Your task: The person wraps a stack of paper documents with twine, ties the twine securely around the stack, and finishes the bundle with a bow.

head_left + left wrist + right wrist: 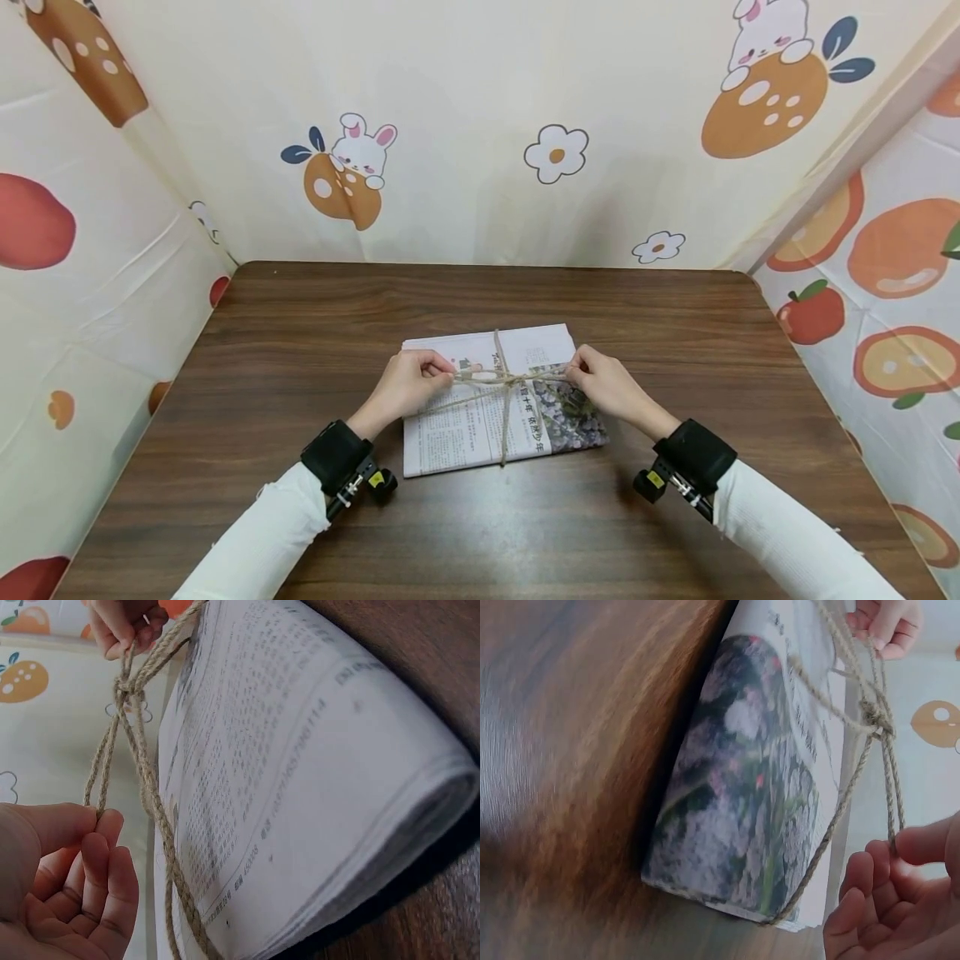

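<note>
A folded stack of newspapers lies on the table, bound crosswise with brown twine. At the crossing over its top sits a knot with a doubled strand running out to each side. On the left, my left hand pinches one doubled strand between thumb and forefinger. Opposite it, my right hand pinches the other doubled strand the same way. Both strands are stretched between the knot and the fingertips. A colour photo of blossoms covers the stack's right end.
The brown wood-grain table carries the stack near its middle. Behind it hangs a cream sheet printed with rabbits and flowers. Fruit-printed sheets close off both sides. Each wrist wears a black strap with a small camera.
</note>
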{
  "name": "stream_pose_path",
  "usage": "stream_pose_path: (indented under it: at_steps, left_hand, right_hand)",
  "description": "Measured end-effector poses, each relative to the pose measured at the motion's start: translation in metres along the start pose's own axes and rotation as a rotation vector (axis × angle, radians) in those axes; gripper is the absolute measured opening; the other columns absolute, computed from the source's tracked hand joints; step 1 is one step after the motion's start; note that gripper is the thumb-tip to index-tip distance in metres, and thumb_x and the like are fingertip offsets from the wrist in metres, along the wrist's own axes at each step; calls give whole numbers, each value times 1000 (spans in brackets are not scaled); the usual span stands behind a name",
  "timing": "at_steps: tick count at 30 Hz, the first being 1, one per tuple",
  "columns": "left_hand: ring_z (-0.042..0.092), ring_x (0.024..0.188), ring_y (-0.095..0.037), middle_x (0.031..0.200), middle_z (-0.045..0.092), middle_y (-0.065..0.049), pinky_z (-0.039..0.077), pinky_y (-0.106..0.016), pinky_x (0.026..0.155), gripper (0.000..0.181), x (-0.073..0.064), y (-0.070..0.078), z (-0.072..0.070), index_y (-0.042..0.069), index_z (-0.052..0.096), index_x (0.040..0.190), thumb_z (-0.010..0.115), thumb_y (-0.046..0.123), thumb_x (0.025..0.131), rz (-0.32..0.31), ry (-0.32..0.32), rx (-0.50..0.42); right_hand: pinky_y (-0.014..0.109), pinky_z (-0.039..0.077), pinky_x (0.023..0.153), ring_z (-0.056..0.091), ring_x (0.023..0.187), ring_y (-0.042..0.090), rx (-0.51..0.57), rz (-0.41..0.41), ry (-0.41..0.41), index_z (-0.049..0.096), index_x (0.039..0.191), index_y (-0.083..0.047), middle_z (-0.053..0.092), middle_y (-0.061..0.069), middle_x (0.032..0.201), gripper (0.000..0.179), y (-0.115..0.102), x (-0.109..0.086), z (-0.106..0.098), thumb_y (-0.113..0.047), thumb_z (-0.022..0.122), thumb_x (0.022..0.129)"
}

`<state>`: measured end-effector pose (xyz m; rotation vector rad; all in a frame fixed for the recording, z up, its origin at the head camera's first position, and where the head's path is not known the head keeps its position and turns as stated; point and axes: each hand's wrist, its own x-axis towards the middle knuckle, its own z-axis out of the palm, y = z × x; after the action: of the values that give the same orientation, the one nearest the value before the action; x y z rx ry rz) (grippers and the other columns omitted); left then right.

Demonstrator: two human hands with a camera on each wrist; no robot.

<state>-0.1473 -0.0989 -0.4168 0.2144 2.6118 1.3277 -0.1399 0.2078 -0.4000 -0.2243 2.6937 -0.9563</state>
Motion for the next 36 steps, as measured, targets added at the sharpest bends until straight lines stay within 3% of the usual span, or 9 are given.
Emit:
stream_pose_path:
  at_steps: [6, 15, 18, 23, 27, 31, 36]
  left_hand:
    - [54, 58, -11, 69, 63, 2, 42, -25, 54, 6, 1, 1, 0, 13, 71, 83, 65, 14, 80, 15, 15, 9]
    - [55, 60, -11, 71, 64, 2, 42, -24, 55, 4, 10, 4, -1, 14, 71, 83, 68, 15, 80, 37, 47, 4]
    - [54, 59, -11, 71, 64, 1, 42, -24, 54, 4, 13, 7, -2, 13, 71, 84, 68, 15, 81, 42, 60, 2]
    - [54, 61, -12, 73, 65, 0, 41, -24, 55, 6, 20, 10, -1, 11, 70, 87, 67, 14, 82, 73, 102, 14]
    - [58, 65, -11, 77, 66, -2, 43, -24, 58, 9, 26, 11, 1, 11, 69, 90, 68, 16, 83, 82, 87, 18]
    - [60, 69, -12, 80, 68, -3, 45, -25, 61, 10, 29, 10, 3, 10, 69, 91, 67, 16, 83, 83, 64, 28]
    - [61, 71, -13, 81, 68, -3, 45, -25, 62, 10, 31, 7, 4, 10, 68, 91, 66, 16, 83, 64, 59, 45]
  right_hand:
    - [31, 34, 59, 43, 67, 20, 70, 82, -9, 49, 89, -9, 50, 9, 81, 17, -1, 2, -1, -23, 40, 96]
    - [32, 36, 66, 51, 82, 28, 258, 118, 51, 50, 91, -7, 55, 13, 88, 16, 0, 7, -2, -21, 44, 96]
    - [32, 36, 65, 50, 80, 28, 299, 123, 61, 48, 90, -6, 54, 15, 87, 15, -2, 9, -2, -19, 44, 96]
    - [31, 37, 61, 46, 70, 21, 209, 69, 35, 51, 93, -8, 54, 10, 85, 13, -2, 11, -2, -20, 46, 94]
    - [31, 38, 63, 47, 72, 18, 120, 10, -18, 54, 97, -10, 55, 6, 89, 15, -1, 11, 1, -23, 46, 94]
    - [31, 38, 66, 49, 75, 18, 101, -30, -75, 55, 99, -8, 58, 7, 93, 19, 2, 10, 3, -24, 47, 95]
    - [32, 38, 68, 51, 78, 17, 86, -56, -87, 56, 100, -8, 59, 7, 94, 19, 5, 11, 3, -24, 48, 95]
